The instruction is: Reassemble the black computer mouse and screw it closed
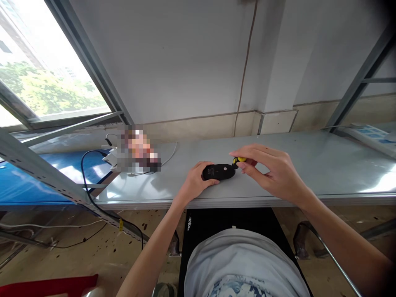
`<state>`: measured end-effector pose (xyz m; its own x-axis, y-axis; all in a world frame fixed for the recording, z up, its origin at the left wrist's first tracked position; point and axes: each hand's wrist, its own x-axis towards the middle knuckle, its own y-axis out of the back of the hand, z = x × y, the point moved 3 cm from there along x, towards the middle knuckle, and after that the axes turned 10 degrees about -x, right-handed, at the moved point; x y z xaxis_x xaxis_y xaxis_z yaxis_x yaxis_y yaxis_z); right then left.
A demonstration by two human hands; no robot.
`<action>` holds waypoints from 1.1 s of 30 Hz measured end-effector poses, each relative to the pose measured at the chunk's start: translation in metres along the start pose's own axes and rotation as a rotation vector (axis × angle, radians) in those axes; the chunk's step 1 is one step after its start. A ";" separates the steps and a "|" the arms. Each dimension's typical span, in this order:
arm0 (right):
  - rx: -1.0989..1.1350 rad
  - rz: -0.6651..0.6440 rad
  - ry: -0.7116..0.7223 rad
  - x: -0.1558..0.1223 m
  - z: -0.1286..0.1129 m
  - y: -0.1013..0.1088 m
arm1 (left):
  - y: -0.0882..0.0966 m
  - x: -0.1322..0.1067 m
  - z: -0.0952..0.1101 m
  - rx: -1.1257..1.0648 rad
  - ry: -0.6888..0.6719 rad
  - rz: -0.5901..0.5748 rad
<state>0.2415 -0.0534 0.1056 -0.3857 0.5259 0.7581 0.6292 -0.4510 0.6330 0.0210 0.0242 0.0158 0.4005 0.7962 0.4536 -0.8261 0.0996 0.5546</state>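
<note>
The left hand (198, 181) clamps the black mouse (219, 171), lying underside up near the worktop (309, 165) front edge; the right hand (269, 171) pinches a yellow-handled screwdriver (239, 160) at its end. Best keep the tool straight and the mouse firmly pressed

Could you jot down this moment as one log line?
left hand: steadies black mouse on grey table | right hand: pinches yellow-handled tool at mouse end

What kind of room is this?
Probably a workshop or small factory bench: a bare grey metal worktable, steel shelf frames, and hands working on a black mouse with a yellow-handled tool.
</note>
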 end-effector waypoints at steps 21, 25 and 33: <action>0.023 0.000 0.007 0.000 -0.003 -0.001 | 0.000 0.000 0.000 -0.010 -0.014 -0.006; 0.013 -0.007 0.011 0.000 -0.002 -0.001 | 0.000 0.000 0.000 -0.009 -0.016 -0.002; -0.004 -0.003 0.027 0.000 0.000 -0.001 | 0.000 0.000 0.001 -0.018 -0.013 -0.006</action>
<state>0.2404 -0.0531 0.1050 -0.4056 0.5076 0.7602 0.6251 -0.4528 0.6358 0.0212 0.0235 0.0166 0.4108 0.7877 0.4591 -0.8305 0.1154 0.5450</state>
